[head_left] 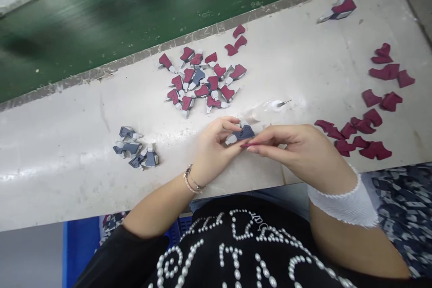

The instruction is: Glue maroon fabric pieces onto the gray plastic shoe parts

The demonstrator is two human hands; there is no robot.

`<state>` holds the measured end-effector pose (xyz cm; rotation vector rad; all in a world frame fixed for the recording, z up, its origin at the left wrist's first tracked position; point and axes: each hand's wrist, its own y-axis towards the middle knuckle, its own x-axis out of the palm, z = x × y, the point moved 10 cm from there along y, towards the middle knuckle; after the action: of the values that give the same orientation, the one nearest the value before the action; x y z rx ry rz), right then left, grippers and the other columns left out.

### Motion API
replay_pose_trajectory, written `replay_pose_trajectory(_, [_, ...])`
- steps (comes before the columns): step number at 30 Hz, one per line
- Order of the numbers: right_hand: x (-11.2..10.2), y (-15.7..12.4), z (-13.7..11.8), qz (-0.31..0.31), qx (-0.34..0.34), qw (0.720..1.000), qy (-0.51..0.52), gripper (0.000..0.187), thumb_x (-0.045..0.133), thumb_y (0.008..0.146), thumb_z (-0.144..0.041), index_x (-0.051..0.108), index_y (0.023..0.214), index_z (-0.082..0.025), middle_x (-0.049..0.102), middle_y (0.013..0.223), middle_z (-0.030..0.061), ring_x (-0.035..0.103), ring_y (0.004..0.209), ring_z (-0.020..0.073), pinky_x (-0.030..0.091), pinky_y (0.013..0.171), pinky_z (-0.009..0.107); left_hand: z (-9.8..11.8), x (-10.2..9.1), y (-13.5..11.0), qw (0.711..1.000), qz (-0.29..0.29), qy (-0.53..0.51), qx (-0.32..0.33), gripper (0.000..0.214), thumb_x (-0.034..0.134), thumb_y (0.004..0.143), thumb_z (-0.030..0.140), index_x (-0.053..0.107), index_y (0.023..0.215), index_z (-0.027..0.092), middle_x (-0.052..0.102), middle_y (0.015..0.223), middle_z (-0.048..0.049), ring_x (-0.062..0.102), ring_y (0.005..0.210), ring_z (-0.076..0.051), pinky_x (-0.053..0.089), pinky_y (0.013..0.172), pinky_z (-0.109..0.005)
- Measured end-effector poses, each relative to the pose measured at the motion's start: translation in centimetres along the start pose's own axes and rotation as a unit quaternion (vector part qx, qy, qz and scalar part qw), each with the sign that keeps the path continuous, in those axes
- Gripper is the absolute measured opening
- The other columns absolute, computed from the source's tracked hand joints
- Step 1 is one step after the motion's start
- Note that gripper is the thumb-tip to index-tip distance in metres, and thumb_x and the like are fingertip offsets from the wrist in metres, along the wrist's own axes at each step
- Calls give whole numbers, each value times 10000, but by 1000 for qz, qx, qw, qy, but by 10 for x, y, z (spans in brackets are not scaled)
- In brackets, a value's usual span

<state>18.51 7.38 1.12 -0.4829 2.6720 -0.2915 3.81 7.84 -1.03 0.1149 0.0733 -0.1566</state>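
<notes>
So, what's in hand right now is bringing a thin red piece (251, 145) up to a gray piece (244, 133). My right hand (297, 148) pinches the red one (it's edge-on, so I can't make out its shape) with its tip just at the gray piece. My left hand (212, 146) is closed on the gray piece, whose white tip (231, 139) points toward 8 o'clock. The moment calls for a steady pinch on both sides.

My forearms angle in from 7 and 4 o'clock, with the wrists low and the hands meeting just above the bench (67, 180). A bracelet (191, 181) circles my left wrist, and a white cuff (344, 204) covers my right.

From my hands, a cluster of red-and-gray pieces (199, 82) lies at 11 o'clock and bare gray pieces (135, 149) at 9. Loose red pieces (362, 126) are scattered at 3 o'clock, and a plastic bottle (266, 109) with a metal nozzle (284, 103) lies at 1 o'clock.
</notes>
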Motion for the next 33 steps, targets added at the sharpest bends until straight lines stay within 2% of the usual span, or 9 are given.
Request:
replay_pose_trajectory(3, [-4,2,0,3,-7,1000,-5,154,691,906,-346,816,985,-303,799,973,-4,744,870,201,597,827,352,5,-2,0,999,6,19,28,257,844,766,217,678,959,179,639,1086,-68,679,988,-147,657,750,-236])
replay_pose_trajectory(5, [-6,1,3,7,6,1000,6,173,698,910,-385,804,1007,-288,797,985,9,749,863,203,604,803,344,9,-5,0,998,16,26,48,271,848,761,206,683,976,187,624,1077,-59,664,1000,-143,657,760,-235])
replay_pose_trajectory(9, [-7,0,9,17,45,997,62,187,771,858,-419,749,912,-241,787,871,14,753,810,189,593,713,282,17,-4,-1,997,13,31,75,279,836,779,202,674,1006,192,630,1064,-49,673,988,-133,657,785,-240])
replay_pose_trajectory(17, [-14,-1,10,21,49,995,88,230,791,841,-439,723,842,-219,759,750,11,728,720,163,569,688,270,24,1,-2,993,-20,52,108,286,834,792,218,667,1022,190,660,1023,-39,674,906,-126,637,752,-244])
replay_pose_trajectory(24, [-13,0,7,6,45,992,119,270,795,826,-450,707,764,-202,740,706,23,705,683,156,572,672,277,29,3,-2,988,-29,59,137,306,844,781,221,664,1026,189,667,1018,-45,674,929,-144,633,767,-275])
replay_pose_trajectory(33, [-13,2,7,-1,52,991,122,266,792,833,-452,719,801,-198,750,718,29,715,693,163,569,687,280,31,2,-2,987,-22,75,138,306,842,787,253,663,1028,192,668,1011,-37,681,911,-134,628,721,-245])
